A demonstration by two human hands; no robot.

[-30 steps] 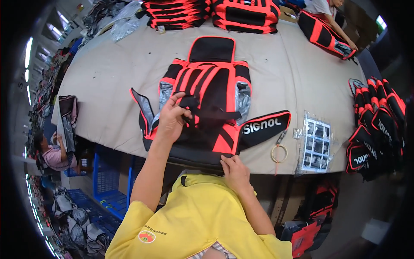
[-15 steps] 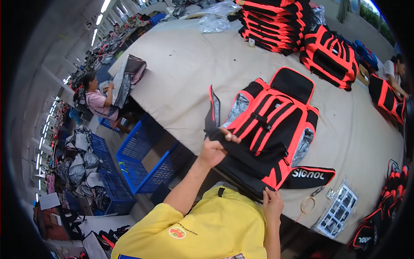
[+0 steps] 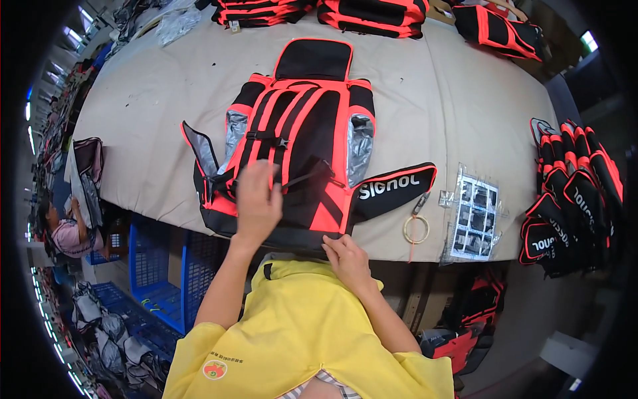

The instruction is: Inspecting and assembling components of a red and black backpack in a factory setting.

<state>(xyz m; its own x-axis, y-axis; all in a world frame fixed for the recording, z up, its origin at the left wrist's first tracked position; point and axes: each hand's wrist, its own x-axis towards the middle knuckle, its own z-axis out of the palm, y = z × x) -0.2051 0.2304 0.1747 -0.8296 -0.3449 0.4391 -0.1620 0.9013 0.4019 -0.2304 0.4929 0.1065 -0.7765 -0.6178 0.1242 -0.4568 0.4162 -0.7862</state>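
Observation:
A black backpack (image 3: 318, 143) with bright red-orange trim lies straps-up on the cloth-covered table, its lid flap spread toward the far side. Silver-lined side parts show on both flanks, and a black side flap (image 3: 392, 189) with white lettering juts out to the right. Over the lower left of the straps is my left hand (image 3: 258, 206), smeared by motion; whether its fingers grip anything is unclear. My right hand (image 3: 347, 258) pinches the backpack's black bottom edge at the near right corner.
Stacks of similar bags (image 3: 372, 16) stand along the far side. Right of the backpack lie a ring-shaped cord (image 3: 416, 228) and a taped photo sheet (image 3: 473, 216). Several bags (image 3: 578, 193) hang at the right. Blue crates (image 3: 156, 266) and a seated person (image 3: 72, 233) are at the left.
My view has swung right. My left hand has come off the black fabric at the backpack's lower left corner and moved over the straps; my right hand remains at the bottom right corner.

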